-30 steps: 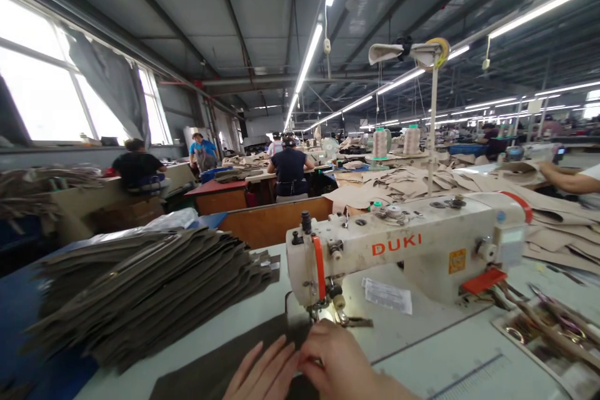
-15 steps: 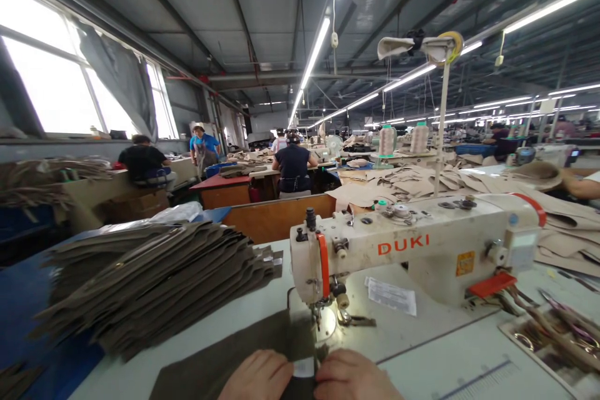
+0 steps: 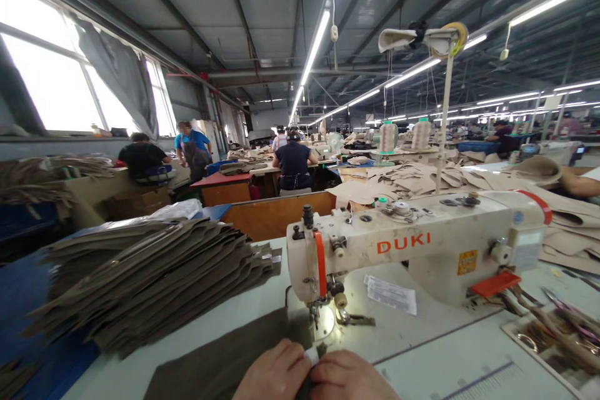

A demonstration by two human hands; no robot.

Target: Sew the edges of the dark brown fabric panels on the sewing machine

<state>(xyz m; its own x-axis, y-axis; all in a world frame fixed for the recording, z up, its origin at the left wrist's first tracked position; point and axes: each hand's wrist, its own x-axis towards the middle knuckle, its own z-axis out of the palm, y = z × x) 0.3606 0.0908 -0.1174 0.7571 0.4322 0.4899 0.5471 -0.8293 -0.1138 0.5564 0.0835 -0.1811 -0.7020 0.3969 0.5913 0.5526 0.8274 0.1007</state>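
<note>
A dark olive fabric piece (image 3: pixel 220 350) lies on the pale sewing table, its right edge running up to the needle of the white DUKI sewing machine (image 3: pixel 403 237). My left hand (image 3: pixel 276 370) has its fingers bunched on the fabric near that edge. A small white label (image 3: pixel 311 355) shows between the hands, partly covered by my left fingertips. Across from it, my right hand (image 3: pixel 352 376) pinches the fabric edge, its thumb and fingertips partly hidden. Both hands are just in front of the lit needle plate (image 3: pixel 324 322).
A tall stack of olive fabric pieces (image 3: pixel 173 281) stands at the left. A printed paper slip (image 3: pixel 391 295) rests on the machine bed. At the right is a tray (image 3: pixel 520 331) with scissors and metal rings. Beige pieces (image 3: pixel 407 181) lie behind; co-workers sit farther off.
My left hand has shifted right and slightly forward, covering more of the label. Both hands are closer together. In the background, a person in blue has moved left.
</note>
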